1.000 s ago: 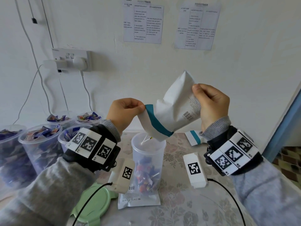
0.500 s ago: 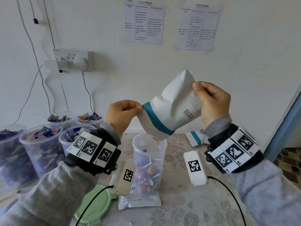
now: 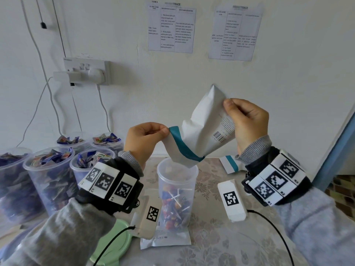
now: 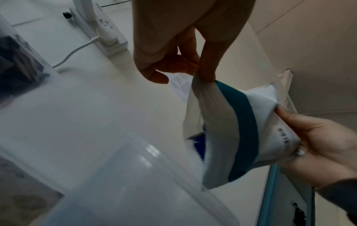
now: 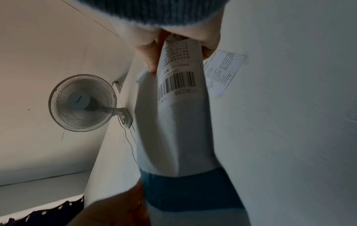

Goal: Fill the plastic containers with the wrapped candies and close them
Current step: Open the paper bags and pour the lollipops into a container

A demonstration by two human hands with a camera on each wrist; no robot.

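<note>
Left hand (image 3: pixel 143 140) pinched the open teal-banded edge of the white bag (image 3: pixel 203 129); right hand (image 3: pixel 247 123) gripped its upper end, fingers curled round it. Bag was tilted mouth-down, just above the clear container (image 3: pixel 176 191). Container stood on the surface, part-filled with wrapped candies (image 3: pixel 173 206), lidless.

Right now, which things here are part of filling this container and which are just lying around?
In use:
left hand
right hand
candy bag
open container
green lid

Lying about:
filled containers
empty bag
wall socket
paper sheets
</note>
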